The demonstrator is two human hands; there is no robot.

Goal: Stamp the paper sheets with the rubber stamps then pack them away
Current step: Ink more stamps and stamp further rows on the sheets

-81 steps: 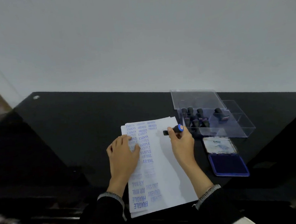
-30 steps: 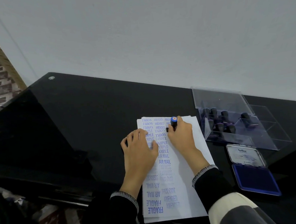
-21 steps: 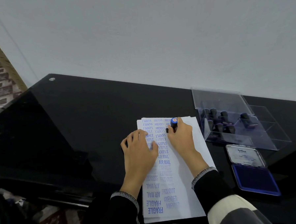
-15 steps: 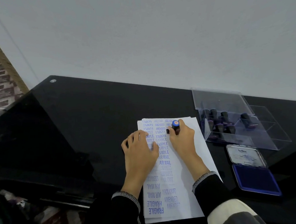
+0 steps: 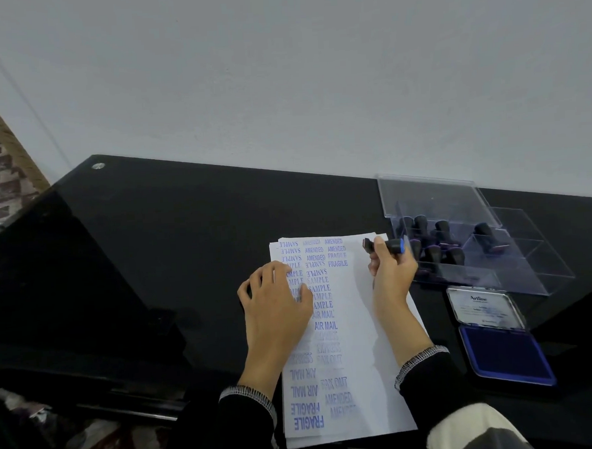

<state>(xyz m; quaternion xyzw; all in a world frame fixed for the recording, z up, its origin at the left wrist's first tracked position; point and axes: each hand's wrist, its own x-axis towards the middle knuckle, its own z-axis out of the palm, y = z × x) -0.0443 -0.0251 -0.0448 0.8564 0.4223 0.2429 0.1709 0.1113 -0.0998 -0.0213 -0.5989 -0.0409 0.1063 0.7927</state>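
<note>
Step in hand: a stamp is lifted off the page; by my judgement it goes next either to the ink or back into the case.
Right hand (image 5: pixel 391 274): right of frame centre, fingers and thumb curled round the rubber stamp (image 5: pixel 385 246), holding it clear of the paper.
Stamp axis: roughly level across the frame, blue cap toward the right, dark stamping end toward the left, over the sheet's top right corner.
Left hand (image 5: pixel 274 301): fingers spread and flat on the paper sheets (image 5: pixel 358 324), pinning the left edge.
Paper sheets: a stack at lower centre, left columns filled with blue prints, right strip bare.
Ink pad (image 5: pixel 503 354): open, lower right, below and right of the stamp; right hand is the nearer.
Clear case (image 5: pixel 516 267): just right of the stamp, lid open, other stamps (image 5: pixel 432 237) standing inside.
Turning point: the stamp face points left, away from the pad, so the wrist likely must roll it downward.
</note>
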